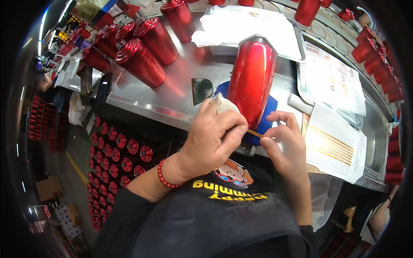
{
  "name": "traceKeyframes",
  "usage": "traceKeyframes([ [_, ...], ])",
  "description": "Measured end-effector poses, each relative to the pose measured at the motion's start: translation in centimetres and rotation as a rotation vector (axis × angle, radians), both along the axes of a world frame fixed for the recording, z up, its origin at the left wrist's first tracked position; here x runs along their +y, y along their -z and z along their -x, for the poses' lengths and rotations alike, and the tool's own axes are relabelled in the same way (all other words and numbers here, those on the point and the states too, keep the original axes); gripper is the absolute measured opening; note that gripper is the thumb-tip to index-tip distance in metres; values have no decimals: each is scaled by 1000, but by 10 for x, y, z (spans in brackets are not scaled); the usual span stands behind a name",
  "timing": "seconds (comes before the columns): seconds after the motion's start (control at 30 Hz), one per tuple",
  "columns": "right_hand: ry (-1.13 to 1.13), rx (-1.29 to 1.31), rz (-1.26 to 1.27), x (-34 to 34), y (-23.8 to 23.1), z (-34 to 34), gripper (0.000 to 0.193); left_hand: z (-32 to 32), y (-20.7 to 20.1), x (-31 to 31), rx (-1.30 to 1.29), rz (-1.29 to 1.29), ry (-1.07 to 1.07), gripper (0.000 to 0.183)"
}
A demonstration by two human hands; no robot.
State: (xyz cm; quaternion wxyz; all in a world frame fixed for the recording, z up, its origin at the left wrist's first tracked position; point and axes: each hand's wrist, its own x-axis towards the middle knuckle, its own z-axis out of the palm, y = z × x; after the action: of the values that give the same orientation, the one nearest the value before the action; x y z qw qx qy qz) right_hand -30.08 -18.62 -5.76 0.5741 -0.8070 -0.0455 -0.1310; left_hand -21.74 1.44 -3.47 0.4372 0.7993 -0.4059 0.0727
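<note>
A glossy red metal cylinder (253,75), shaped like a bottle or tumbler body, rests on a blue support (270,109) in front of me. Low against its near end runs a thin gold strip (254,133). My left hand (213,137) is closed, its thumb and forefinger pinching the strip's left end. A bunched whitish cloth (224,104) is also tucked in that hand. At the strip's right end my right hand (287,144) pinches with thumb and fingertips, the forefinger curved above. A dark, glossy flat piece (201,90) lies left of the cylinder.
Several red bottles (142,62) stand on the metal bench (142,101) at left. Gold strips on a white backing sheet (333,148) lie at right. Behind the cylinder is a paper-covered tray (258,26). Racked red bottles (112,152) sit below left; more line a conveyor (340,34).
</note>
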Motion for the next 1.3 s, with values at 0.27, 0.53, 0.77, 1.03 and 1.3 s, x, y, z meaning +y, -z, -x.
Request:
traceKeyframes([
  [0.27,105,-3,159,15,7,-15,9,-17,38,10,85,130,-96,11],
  [0.53,137,26,206,14,12,-16,12,-22,52,18,330,220,-86,18],
  [0.77,129,50,167,10,16,-18,13,-25,67,8,185,198,-64,45],
  [1.03,114,90,101,7,21,-19,16,-26,69,3,167,217,-60,46],
  [1.3,80,139,61,5,18,-22,17,-20,66,21,-362,213,19,21],
])
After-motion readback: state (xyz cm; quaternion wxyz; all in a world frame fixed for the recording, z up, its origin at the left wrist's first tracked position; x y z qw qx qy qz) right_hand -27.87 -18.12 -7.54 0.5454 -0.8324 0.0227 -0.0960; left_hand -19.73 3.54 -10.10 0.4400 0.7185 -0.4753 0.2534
